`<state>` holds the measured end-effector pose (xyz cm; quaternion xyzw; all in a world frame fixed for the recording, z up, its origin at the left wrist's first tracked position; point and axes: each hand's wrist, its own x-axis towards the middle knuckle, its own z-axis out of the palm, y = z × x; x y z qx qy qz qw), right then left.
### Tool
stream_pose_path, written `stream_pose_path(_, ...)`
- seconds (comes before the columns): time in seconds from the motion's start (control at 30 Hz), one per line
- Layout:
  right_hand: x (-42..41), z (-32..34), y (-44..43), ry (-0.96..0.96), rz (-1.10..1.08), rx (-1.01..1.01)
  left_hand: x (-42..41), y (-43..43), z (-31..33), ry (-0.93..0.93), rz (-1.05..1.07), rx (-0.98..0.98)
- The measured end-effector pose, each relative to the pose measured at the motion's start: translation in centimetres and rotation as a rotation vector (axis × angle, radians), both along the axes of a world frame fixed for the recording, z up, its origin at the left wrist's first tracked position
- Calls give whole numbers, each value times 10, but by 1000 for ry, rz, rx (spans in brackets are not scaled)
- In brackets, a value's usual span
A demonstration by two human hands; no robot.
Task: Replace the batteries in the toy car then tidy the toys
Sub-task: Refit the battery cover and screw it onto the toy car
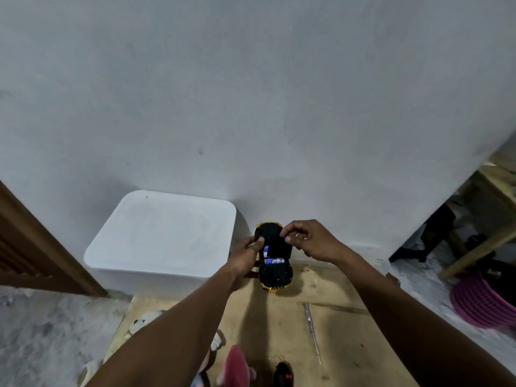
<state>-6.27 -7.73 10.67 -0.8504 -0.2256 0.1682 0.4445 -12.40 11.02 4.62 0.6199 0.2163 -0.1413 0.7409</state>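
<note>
At the far left a brown wooden door frame (42, 247) slants down to the grey concrete floor (50, 339). Next to it a white plastic storage box (162, 236) with its lid on stands against the pale wall (251, 93), just beside the toy car. Low in the view, partly hidden under the left forearm, lie a white soft toy (145, 321) and a pink toy (236, 367) on the brown cardboard sheet (343, 336). The left hand (247, 258) wraps the left flank of the yellow toy car (275, 259), thumb pressed on its black underside. The car is held belly-up above the cardboard, its battery bay open with a battery (275, 261) lying across it. The right hand (308, 240) hovers over the front half of the underside, thumb and forefinger drawn together in a pinch; whether they hold anything is too small to tell. Below, a small black remote (283, 372) sits at the bottom edge, and a thin screwdriver (312, 331) lies lengthwise on the cardboard well apart from the car. At the far right a pink ribbed basket (481, 301) rests on the floor under wooden framing (483, 241)
</note>
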Motion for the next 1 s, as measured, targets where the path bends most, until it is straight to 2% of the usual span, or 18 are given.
stream_pose_path(0.3,-2,-11,12,-16,11,-82,-2,2,1,-10,-11,-9)
stream_pose_path(0.6,-3,-20,11,-162,11,-257,-2,2,-4,-14,-22,10)
stream_pose_path(1.0,-5,-24,9,-2,50,-87,-2,3,-13,-4,-42,32)
